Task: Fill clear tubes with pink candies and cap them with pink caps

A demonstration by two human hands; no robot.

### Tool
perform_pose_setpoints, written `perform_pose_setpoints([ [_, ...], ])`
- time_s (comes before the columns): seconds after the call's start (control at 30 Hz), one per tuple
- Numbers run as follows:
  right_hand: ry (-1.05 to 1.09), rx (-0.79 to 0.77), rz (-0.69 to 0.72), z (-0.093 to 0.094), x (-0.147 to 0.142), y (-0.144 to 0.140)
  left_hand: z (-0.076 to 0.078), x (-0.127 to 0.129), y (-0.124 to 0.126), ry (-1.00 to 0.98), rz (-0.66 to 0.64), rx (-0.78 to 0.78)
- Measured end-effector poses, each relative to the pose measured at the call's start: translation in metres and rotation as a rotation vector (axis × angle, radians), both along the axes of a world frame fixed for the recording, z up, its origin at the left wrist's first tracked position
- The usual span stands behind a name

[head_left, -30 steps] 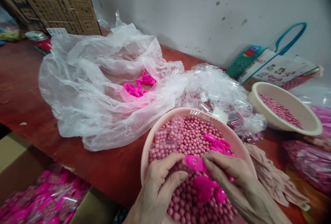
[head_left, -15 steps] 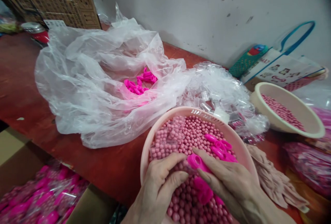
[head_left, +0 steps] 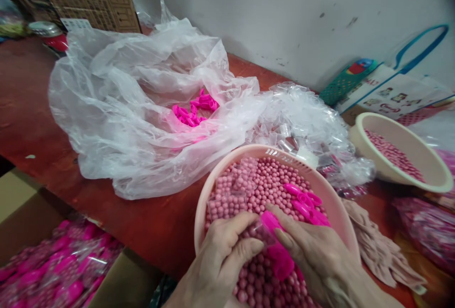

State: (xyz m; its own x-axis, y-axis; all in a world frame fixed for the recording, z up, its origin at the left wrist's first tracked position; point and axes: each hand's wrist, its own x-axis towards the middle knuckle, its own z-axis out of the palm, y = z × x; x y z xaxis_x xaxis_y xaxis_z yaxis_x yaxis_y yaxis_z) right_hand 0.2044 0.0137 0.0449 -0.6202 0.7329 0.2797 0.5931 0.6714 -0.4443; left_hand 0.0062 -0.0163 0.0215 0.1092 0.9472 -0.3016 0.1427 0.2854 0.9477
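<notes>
My left hand [head_left: 222,253] is closed on a small clear container of pink beads [head_left: 258,233], partly hidden by the fingers. Between the thumb and fingers of my right hand [head_left: 316,256] is a bright pink plastic cap [head_left: 270,221], pressed against the container's end. Both hands are over a pale pink basin [head_left: 203,203] full of round pink beads [head_left: 268,180]. Bead-filled clear containers [head_left: 227,203] lie at the basin's left side. Several loose pink caps [head_left: 306,203] rest on the beads at the right, and more pink pieces [head_left: 280,260] show below my right hand.
A crumpled clear plastic bag [head_left: 106,123] holds more pink caps [head_left: 188,114]. Behind the basin lies a heap of clear empty containers [head_left: 302,113]. A cream bowl of beads [head_left: 437,180] and a beige cloth [head_left: 380,246] are at right. An open carton [head_left: 121,279] of filled pieces stands lower left.
The pink cap has turned from showing its open end to lying against the bead container, as my hands come slightly closer together. The view has shifted a little.
</notes>
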Motion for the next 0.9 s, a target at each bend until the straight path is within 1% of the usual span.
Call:
perform_pose_setpoints([
  [0.07, -0.045, 0.022, -0.005, -0.001, 0.001, 0.0, 0.007, 0.001, 0.003, -0.02, 0.001, -0.044],
  [0.13, -0.075, 0.049, 0.001, -0.001, 0.002, -0.001, 0.013, 0.0, 0.007, -0.051, -0.053, -0.059],
  [0.2, -0.072, 0.046, 0.015, -0.002, 0.002, -0.001, 0.016, 0.0, 0.011, -0.095, -0.115, -0.037],
  [0.27, -0.047, 0.032, 0.018, -0.004, -0.001, -0.002, 0.014, -0.001, 0.013, -0.121, -0.139, -0.014],
  [0.33, -0.032, 0.086, -0.031, -0.007, -0.007, -0.004, 0.01, -0.001, 0.014, -0.131, -0.122, -0.034],
  [0.43, -0.093, 0.175, -0.109, -0.008, -0.018, -0.005, 0.008, -0.001, 0.014, -0.176, -0.108, -0.068],
  [0.53, -0.147, 0.218, -0.13, -0.004, -0.029, -0.001, 0.011, -0.001, 0.015, -0.25, -0.138, -0.043],
  [0.6, -0.146, 0.277, -0.14, -0.001, -0.034, 0.002, 0.013, 0.0, 0.014, -0.249, -0.091, -0.049],
  [0.7, -0.186, 0.319, -0.13, 0.002, -0.04, 0.004, 0.01, 0.002, 0.01, -0.173, 0.011, -0.086],
  [0.8, -0.216, 0.349, -0.139, 0.003, -0.046, 0.003, 0.005, 0.004, 0.006, -0.133, 0.016, -0.093],
  [0.9, -0.202, 0.301, -0.152, 0.004, -0.046, 0.003, 0.003, 0.005, 0.007, -0.163, 0.017, -0.084],
])
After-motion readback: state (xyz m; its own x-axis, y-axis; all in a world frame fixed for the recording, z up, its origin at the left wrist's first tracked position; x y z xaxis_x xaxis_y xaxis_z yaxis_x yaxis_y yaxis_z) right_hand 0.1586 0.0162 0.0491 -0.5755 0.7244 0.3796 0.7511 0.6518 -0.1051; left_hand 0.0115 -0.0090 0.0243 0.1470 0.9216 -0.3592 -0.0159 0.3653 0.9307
